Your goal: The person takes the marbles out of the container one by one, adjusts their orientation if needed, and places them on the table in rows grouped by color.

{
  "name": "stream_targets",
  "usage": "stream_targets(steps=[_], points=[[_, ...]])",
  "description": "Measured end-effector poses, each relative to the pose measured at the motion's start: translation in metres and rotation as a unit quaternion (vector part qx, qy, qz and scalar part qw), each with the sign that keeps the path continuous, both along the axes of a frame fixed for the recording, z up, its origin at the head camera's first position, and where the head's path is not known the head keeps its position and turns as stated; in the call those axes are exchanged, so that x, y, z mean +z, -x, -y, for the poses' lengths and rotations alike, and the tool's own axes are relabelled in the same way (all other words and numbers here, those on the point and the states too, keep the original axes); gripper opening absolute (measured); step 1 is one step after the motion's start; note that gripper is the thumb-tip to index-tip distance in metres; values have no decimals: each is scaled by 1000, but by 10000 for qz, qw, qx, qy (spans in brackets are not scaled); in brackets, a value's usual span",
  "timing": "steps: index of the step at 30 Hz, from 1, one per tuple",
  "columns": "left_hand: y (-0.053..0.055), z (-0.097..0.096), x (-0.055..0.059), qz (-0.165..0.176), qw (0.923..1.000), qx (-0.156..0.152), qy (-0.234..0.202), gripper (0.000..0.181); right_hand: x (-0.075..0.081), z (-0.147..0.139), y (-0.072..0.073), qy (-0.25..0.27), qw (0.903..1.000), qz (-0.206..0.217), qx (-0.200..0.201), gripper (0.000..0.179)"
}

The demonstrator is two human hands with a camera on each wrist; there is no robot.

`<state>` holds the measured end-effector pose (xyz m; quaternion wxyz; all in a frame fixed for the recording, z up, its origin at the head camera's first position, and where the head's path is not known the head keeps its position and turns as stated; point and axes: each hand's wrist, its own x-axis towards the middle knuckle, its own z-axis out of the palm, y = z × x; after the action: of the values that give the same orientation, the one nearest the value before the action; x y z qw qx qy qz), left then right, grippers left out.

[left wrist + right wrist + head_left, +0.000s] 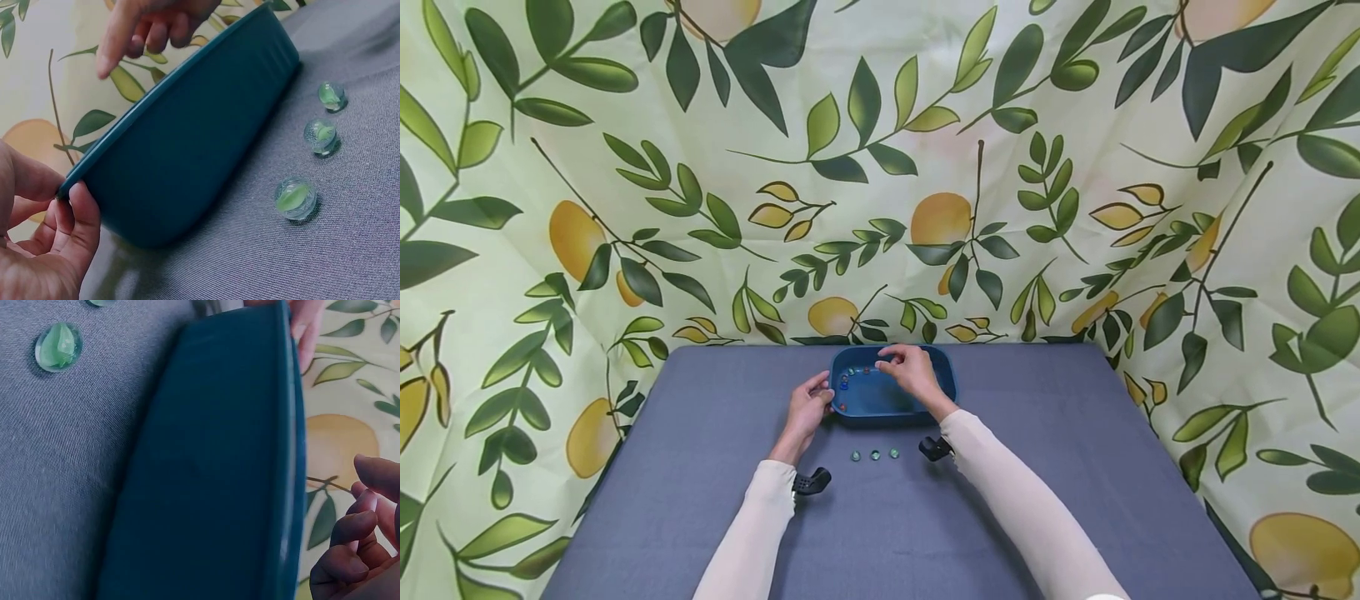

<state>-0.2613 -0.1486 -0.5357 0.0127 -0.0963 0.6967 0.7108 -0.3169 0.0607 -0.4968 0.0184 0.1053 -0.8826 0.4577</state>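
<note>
A dark teal rectangular tub (880, 417) stands toward the back of the table. My left hand (808, 406) grips its left rim, the thumb and fingers pinching the edge in the left wrist view. Over the tub's back part hovers my right hand (913, 372), index finger and thumb apart and the other fingers loosely bent, with nothing seen between them. Inside, several small coloured marbles (844, 382) lie along the left and back walls. Three clear marbles with green swirls, one of them the nearest in the left wrist view (295, 198), sit in a row before the tub.
Grey cloth (1037, 500) covers the table. Behind and beside it hang leaf-and-fruit patterned curtains (880, 192). Black wrist-worn devices (812, 481) stick out beneath both white sleeves, close above the cloth near the row of marbles.
</note>
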Motion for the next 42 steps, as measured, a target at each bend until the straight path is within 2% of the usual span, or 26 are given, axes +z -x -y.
stream_targets(steps=[1, 6, 8, 20, 29, 36, 42], points=[[-3, 0, 4, -12, 10000, -36, -20, 50, -2, 2, 2, -14, 10000, 29, -5, 27], [-3, -1, 4, -28, 10000, -3, -62, 49, -8, 14, 8, -88, 9998, 177, 12, 25], [-1, 0, 0, -39, 10000, 65, -55, 48, -10, 19, 10, -173, 9996, 230, 26, 24], [-1, 0, 0, -47, 10000, 30, -45, 48, -27, 37, 24, -910, 9948, 448, 70, 23], [0, 0, -2, -15, 10000, -4, -89, 48, -30, 46, 27, -1315, 9899, 470, 234, 25], [-1, -2, -1, -75, 10000, 47, -42, 48, -32, 52, 30, -1519, 9878, 347, -12, 25], [0, -1, -2, -72, 9999, 55, -130, 49, -36, 53, 30, -1554, 9865, 494, -165, 23]])
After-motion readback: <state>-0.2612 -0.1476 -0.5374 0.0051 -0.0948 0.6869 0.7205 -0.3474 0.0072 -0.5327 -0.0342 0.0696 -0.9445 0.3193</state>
